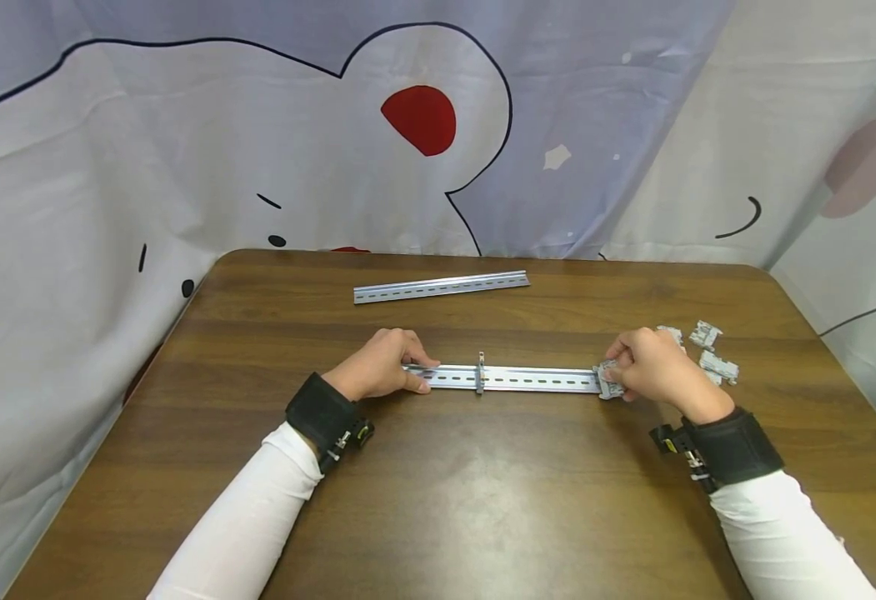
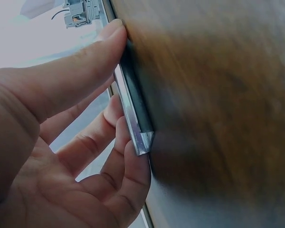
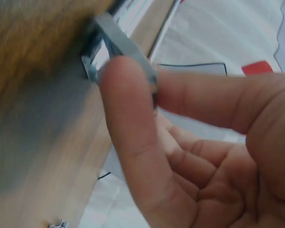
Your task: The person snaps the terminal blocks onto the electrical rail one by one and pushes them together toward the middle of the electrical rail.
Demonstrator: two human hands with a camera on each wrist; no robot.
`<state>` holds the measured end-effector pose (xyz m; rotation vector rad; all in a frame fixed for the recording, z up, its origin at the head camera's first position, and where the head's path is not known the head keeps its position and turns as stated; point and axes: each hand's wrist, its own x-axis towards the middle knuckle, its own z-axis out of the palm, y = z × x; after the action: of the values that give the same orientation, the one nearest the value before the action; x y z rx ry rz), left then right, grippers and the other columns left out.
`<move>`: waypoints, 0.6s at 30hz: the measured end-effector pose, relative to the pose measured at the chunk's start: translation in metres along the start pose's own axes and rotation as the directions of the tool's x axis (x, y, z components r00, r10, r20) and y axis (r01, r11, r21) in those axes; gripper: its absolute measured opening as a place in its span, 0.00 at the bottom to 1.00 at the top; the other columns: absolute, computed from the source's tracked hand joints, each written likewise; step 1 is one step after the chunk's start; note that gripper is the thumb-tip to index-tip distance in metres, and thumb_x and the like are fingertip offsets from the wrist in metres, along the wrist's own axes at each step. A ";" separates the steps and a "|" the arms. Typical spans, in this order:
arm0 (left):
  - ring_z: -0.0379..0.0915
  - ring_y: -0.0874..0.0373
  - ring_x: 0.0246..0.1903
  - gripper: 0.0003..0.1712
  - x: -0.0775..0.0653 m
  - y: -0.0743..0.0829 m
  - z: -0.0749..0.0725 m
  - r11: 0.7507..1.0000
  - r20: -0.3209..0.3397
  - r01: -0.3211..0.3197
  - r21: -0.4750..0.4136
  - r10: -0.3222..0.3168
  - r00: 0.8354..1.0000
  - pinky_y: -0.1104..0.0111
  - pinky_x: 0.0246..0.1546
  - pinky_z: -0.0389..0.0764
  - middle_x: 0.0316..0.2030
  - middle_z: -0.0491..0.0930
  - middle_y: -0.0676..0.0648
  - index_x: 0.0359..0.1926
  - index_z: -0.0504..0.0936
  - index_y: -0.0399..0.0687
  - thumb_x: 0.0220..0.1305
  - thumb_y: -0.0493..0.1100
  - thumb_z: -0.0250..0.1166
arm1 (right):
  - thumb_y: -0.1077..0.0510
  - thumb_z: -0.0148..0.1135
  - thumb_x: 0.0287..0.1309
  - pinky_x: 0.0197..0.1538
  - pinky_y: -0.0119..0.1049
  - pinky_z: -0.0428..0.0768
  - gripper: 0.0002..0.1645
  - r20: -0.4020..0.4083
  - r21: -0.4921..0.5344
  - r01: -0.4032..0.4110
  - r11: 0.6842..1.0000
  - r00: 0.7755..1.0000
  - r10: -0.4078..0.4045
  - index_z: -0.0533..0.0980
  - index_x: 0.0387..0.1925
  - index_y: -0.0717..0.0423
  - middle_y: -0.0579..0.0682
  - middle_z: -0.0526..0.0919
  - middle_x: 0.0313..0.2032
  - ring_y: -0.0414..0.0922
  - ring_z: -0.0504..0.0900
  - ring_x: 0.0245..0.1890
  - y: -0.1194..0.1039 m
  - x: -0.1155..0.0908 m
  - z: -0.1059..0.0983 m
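A slotted metal DIN rail (image 1: 543, 380) lies crosswise on the table. My left hand (image 1: 387, 363) grips its left end, thumb along the near edge and fingers curled at the far side; the left wrist view shows the rail's cut end (image 2: 143, 142) by the fingertips. One narrow terminal block (image 1: 480, 375) stands upright across the rail, left of its middle. At the rail's right end, my right hand (image 1: 658, 371) pinches a grey terminal block (image 1: 608, 380) between thumb and fingers. In the right wrist view that block (image 3: 126, 45) is tilted and overlaps the rail, partly hidden by a digit.
Several loose grey terminal blocks (image 1: 719, 367) lie beyond and right of my right hand. Another DIN rail (image 1: 441, 288) rests near the back of the wooden table (image 1: 438, 500). A printed curtain (image 1: 257, 150) hangs behind the table's back edge.
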<state>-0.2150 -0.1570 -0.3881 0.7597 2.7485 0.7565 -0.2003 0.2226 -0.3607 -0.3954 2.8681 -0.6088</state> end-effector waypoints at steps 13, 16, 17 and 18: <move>0.80 0.51 0.45 0.21 0.001 0.000 0.000 1.000 0.015 0.016 -0.021 -0.016 1.000 0.61 0.47 0.79 0.41 0.85 0.46 0.47 0.89 0.49 0.48 0.41 0.79 | 0.71 0.53 0.38 0.21 0.36 0.71 0.11 -0.147 -0.169 0.014 0.985 0.988 -0.039 0.82 0.20 0.60 0.54 0.84 0.20 0.44 0.76 0.17 -0.023 0.011 0.012; 0.80 0.51 0.45 0.21 0.002 0.000 0.000 1.000 0.010 0.014 -0.020 -0.014 1.000 0.61 0.47 0.79 0.41 0.85 0.46 0.47 0.89 0.48 0.48 0.41 0.79 | 0.71 0.53 0.36 0.21 0.33 0.66 0.12 -0.122 -0.176 -0.008 0.984 0.992 -0.014 0.78 0.14 0.55 0.50 0.82 0.17 0.45 0.76 0.18 -0.024 0.016 0.011; 0.80 0.51 0.45 0.21 0.002 0.000 0.000 1.000 0.012 0.012 -0.019 -0.012 1.000 0.61 0.47 0.79 0.41 0.85 0.46 0.47 0.89 0.48 0.48 0.41 0.79 | 0.71 0.53 0.36 0.21 0.34 0.68 0.12 -0.116 -0.179 -0.013 0.984 0.993 -0.008 0.78 0.13 0.54 0.50 0.82 0.16 0.45 0.77 0.18 -0.024 0.016 0.011; 0.80 0.51 0.45 0.21 0.002 0.000 0.001 1.000 0.015 0.012 -0.020 -0.012 1.000 0.61 0.47 0.79 0.41 0.85 0.46 0.47 0.89 0.48 0.48 0.41 0.79 | 0.70 0.53 0.37 0.21 0.35 0.69 0.12 -0.100 -0.173 -0.023 0.985 0.995 0.005 0.78 0.12 0.53 0.49 0.82 0.15 0.45 0.78 0.17 -0.023 0.017 0.011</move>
<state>-0.2164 -0.1559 -0.3891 0.7406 2.7259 0.7723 -0.2087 0.1936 -0.3625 -0.3798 3.0279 -0.3858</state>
